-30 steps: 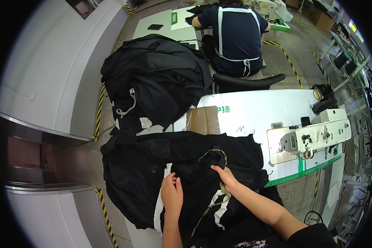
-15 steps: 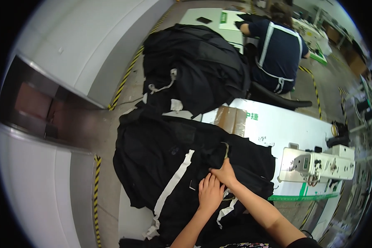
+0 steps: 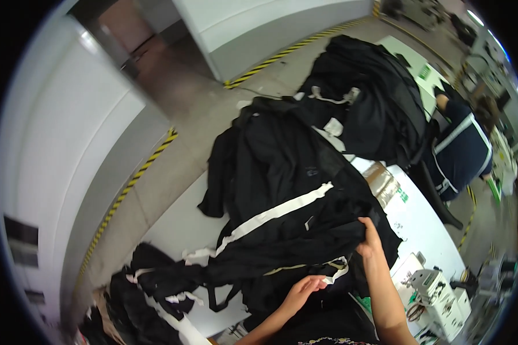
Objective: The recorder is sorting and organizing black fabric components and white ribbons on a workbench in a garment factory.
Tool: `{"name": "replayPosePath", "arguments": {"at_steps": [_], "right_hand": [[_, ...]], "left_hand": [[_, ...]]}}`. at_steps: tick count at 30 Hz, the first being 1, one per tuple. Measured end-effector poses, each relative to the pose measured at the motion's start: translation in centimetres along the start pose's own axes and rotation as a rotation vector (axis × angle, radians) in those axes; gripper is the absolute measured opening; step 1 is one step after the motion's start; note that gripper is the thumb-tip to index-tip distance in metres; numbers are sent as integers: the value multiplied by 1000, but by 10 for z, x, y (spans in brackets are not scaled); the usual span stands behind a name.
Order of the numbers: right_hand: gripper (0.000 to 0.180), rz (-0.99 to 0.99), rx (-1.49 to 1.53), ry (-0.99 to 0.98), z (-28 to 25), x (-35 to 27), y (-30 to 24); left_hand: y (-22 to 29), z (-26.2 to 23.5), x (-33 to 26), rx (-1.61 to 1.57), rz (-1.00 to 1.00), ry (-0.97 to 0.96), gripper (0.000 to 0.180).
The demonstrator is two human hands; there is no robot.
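Observation:
A black garment (image 3: 282,230) lies spread in front of me, with a long white strip (image 3: 270,214) running across it. My right hand (image 3: 369,240) grips the black cloth near its right edge, thumb on top and the other fingers mostly hidden. Nearer to me, my left hand (image 3: 306,289) has its fingers together at the end of a short white band (image 3: 341,270), apparently pinching it. A yellowish edging (image 3: 285,268) shows along the fold between the hands.
A white sewing machine (image 3: 437,293) stands at the right, with scissors (image 3: 414,312) beside it. Beyond the garment is another heap of black clothes (image 3: 374,98). A person (image 3: 463,146) in dark clothing with white straps sits at far right. More black cloth (image 3: 149,287) hangs at the lower left.
The view has swung and tilted, so the scene appears turned. My hands, close together before, are now apart: the right grips the cloth's edge, the left is at the short white band.

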State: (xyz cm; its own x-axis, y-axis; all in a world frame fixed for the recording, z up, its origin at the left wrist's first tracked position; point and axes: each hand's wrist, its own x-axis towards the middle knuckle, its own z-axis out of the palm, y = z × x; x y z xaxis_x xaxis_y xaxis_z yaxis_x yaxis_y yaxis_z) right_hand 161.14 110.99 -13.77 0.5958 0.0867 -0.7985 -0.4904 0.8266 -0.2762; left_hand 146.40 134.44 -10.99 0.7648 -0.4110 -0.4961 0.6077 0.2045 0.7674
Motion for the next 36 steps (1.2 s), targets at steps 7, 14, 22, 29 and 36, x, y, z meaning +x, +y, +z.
{"name": "replayPosePath", "arguments": {"at_steps": [7,14,22,29,36], "right_hand": [[37,26,-110,-165,39,-47,-20],[36,164,-142,-382,77,-94,-3],[39,313,-76,-524,92,-148,18],[42,363,-61,-565,91,-170,11],[34,351,-39,-597,105,-196,6]], "left_hand": [[-4,26,32,-669,139,-23,72],[48,41,49,-1016,570,-25,91],[86,37,35,-1382,789,239,92],[78,10,20,-1311,934,136,86],[70,-38,6,-1358,1170,165,90]]}}
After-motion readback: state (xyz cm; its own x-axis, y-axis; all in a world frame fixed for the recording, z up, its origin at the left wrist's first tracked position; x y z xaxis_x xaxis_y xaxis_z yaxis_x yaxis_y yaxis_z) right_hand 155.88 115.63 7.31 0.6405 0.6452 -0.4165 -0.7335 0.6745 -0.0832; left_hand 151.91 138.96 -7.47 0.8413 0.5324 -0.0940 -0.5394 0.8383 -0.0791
